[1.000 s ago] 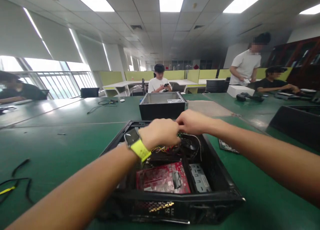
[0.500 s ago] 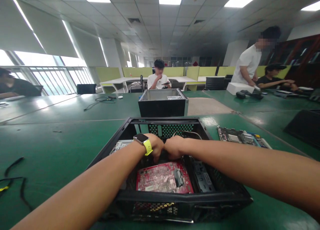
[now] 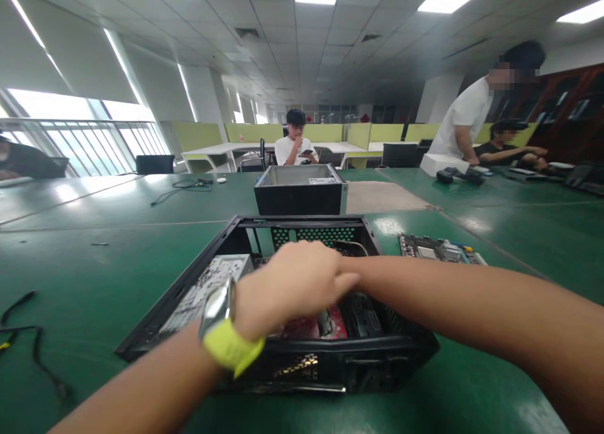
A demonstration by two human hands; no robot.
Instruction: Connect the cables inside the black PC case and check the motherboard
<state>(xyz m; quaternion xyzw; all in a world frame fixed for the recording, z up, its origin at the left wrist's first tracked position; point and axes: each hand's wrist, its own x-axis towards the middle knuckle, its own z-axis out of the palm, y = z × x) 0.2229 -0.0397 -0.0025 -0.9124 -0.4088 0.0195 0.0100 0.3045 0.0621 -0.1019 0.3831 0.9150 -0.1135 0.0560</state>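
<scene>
An open black computer case (image 3: 198, 283) lies on the green table in front of me. A red circuit board (image 3: 302, 327) shows at its bottom, and a silver drive (image 3: 207, 286) sits at its left. My left hand (image 3: 290, 286), with a yellow-strapped watch (image 3: 226, 333) on the wrist, hovers over the case's middle; its fingers curl downward and what they hold is hidden. My right forearm (image 3: 448, 302) reaches in from the right. My right hand is hidden behind the left hand.
A second, empty black case (image 3: 299, 195) stands farther back. A bare motherboard (image 3: 438, 248) lies on the table at the right. Black cable ties (image 3: 23, 333) lie at the left. People sit and stand at desks behind. A white box (image 3: 436, 163) rests at the far right.
My left hand has risen and swung over my right hand, covering it. The view has shifted so the case sits lower and more to the left.
</scene>
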